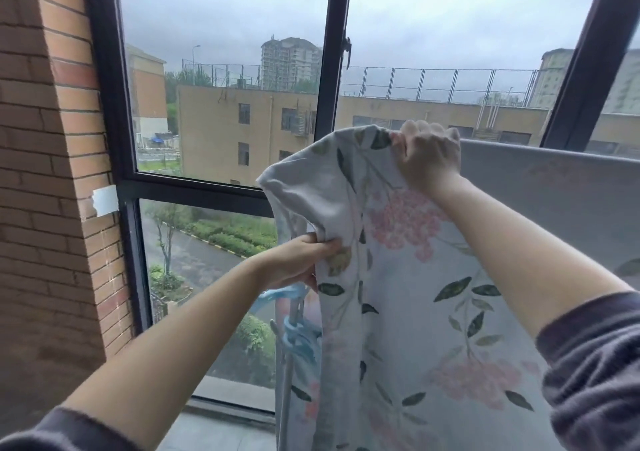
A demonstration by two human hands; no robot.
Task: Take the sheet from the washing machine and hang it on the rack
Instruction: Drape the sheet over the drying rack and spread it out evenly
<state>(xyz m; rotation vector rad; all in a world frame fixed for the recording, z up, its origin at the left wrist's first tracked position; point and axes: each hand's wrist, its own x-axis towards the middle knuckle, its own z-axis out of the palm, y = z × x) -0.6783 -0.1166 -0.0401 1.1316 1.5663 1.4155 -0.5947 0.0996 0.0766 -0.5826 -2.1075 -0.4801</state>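
Window (332, 69): dark-framed; its middle upright served as the landmark for every place below.
Brick wall (45, 138): far left of the upright.
Sheet (415, 312): floral, in front of the window, right of and below the upright. Its top edge ran level to the right, apparently draped over a hidden bar, and its length fell straight down. The left corner stood bunched and folded over.
Rack (296, 313): only a grey post showed, low and just left of the upright, beside the sheet's left edge.
Right hand (427, 156): right of the upright, on the sheet's top edge, fingers curled tight over the cloth.
Left hand (298, 260): below the upright, fingers and thumb pinching the sheet's left edge.
Blue clips (298, 339): on the post, below the left hand.
Governing relation (judged): the loose corner lay between the hands, left of the right fingers. The left hand was nearer, so spreading called for a leftward pull along the top line.
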